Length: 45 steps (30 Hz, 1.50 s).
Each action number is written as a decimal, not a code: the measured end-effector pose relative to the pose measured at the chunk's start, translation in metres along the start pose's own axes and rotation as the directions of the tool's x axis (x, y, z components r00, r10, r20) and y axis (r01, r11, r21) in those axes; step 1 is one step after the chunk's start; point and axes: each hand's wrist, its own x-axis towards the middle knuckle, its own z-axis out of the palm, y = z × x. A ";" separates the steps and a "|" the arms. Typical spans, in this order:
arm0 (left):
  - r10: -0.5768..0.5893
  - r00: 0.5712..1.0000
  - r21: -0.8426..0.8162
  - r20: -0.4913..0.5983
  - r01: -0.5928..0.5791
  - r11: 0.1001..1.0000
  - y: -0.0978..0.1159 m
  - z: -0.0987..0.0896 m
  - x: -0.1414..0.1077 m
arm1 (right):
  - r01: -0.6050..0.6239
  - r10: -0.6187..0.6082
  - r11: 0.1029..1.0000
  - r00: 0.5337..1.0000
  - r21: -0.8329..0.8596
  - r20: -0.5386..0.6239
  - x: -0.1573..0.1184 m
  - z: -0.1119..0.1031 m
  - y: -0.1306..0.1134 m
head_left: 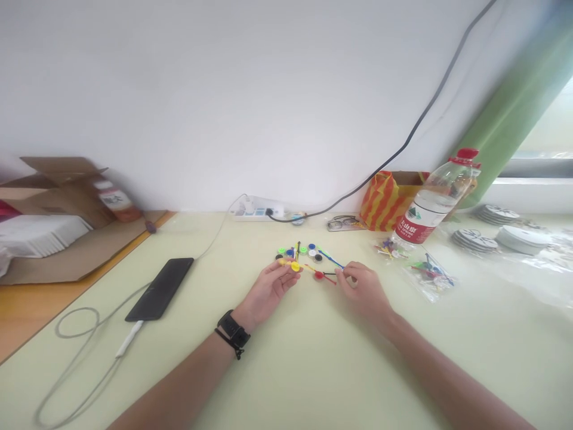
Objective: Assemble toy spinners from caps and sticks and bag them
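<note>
My left hand (267, 291) is closed, pinching a small yellow plastic disc piece (295, 266) between thumb and fingers just above the table. My right hand (363, 291) is closed at the near end of a thin blue plastic stick (330, 258), its fingertips pressed together there. Between my hands lie a red round piece (319, 275), a red stick (330, 279) and a short black stick (329, 273). Just beyond are several small round pieces, among them a green one (303, 249), a blue one (312, 246) and a black one (317, 258).
Bags of coloured parts (430, 275), a water bottle (423, 209) and stacked discs (474, 240) are on the right. Glasses (344, 223) and a power strip (257, 212) sit by the wall. At left, a phone (160, 289) is on its cable, near a cardboard box (67, 191).
</note>
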 end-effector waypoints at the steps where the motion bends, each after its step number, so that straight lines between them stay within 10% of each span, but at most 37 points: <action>1: 0.000 1.000 -0.001 -0.001 0.000 1.000 0.000 0.000 0.000 | -0.009 0.008 1.000 1.000 -0.011 -0.028 0.001 -0.002 0.000; 6: -0.003 1.000 -0.003 -0.008 0.003 1.000 0.000 0.001 -0.001 | 0.058 -0.051 0.995 0.995 0.077 -0.088 0.003 -0.007 -0.002; 16: 0.001 1.000 0.003 0.014 -0.001 1.000 -0.001 0.001 0.000 | 0.407 -0.394 0.913 0.855 0.036 0.336 -0.018 0.008 -0.016; 27: -0.023 1.000 0.039 0.007 0.023 0.999 0.001 0.003 -0.001 | 0.150 -0.126 0.931 0.988 -0.333 0.093 -0.006 0.006 0.001; 32: -0.041 0.999 0.119 0.033 0.037 0.992 -0.002 0.003 -0.001 | 0.174 -0.178 0.984 0.978 -0.044 -0.107 -0.005 -0.001 -0.009; 45: -0.043 0.985 0.456 0.166 -0.038 0.889 -0.008 0.013 -0.011 | 0.179 -0.197 0.957 0.979 0.229 0.057 -0.017 0.016 -0.026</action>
